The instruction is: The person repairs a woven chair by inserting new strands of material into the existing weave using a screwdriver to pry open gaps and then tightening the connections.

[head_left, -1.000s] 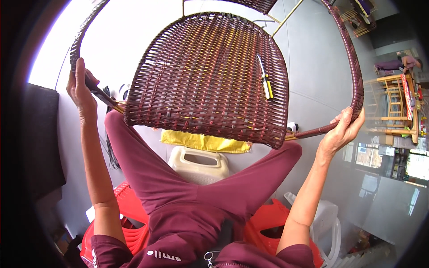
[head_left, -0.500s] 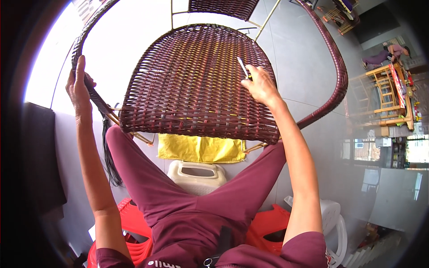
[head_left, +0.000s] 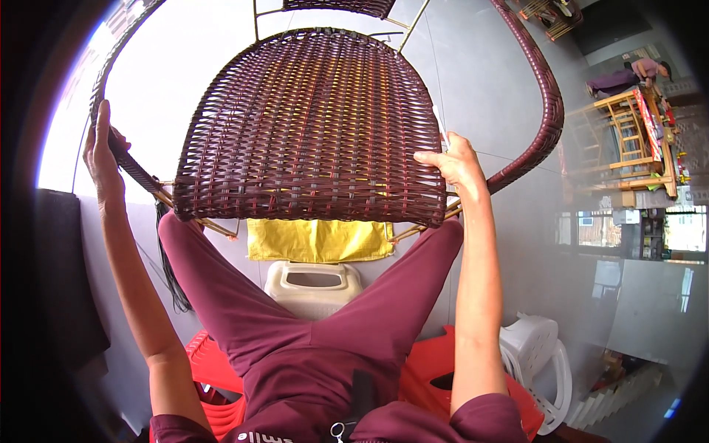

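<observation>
A dark brown woven chair (head_left: 317,140) of wicker-like strands on a gold metal frame lies across my knees, its seat facing me. My left hand (head_left: 107,159) is closed round the wrapped armrest (head_left: 133,168) on the left. At the seat's right edge is my right hand (head_left: 461,164), its thumb pressed against the weave. That hand holds a slim tool with a pale, flat blade (head_left: 439,122), which points up along the edge; its handle is hidden in my fingers. Loose black strands (head_left: 171,269) hang below the left armrest.
Under the chair lie a yellow woven sack (head_left: 317,242) and a beige plastic stool (head_left: 314,289). Red plastic seating (head_left: 214,362) is beneath me, with a white plastic chair (head_left: 532,347) to the right. A person (head_left: 642,74) bends by a wooden frame (head_left: 628,144) at far right.
My right hand with the tool has moved from over the seat's weave to its right edge. The chair and my left hand have shifted a little left in view.
</observation>
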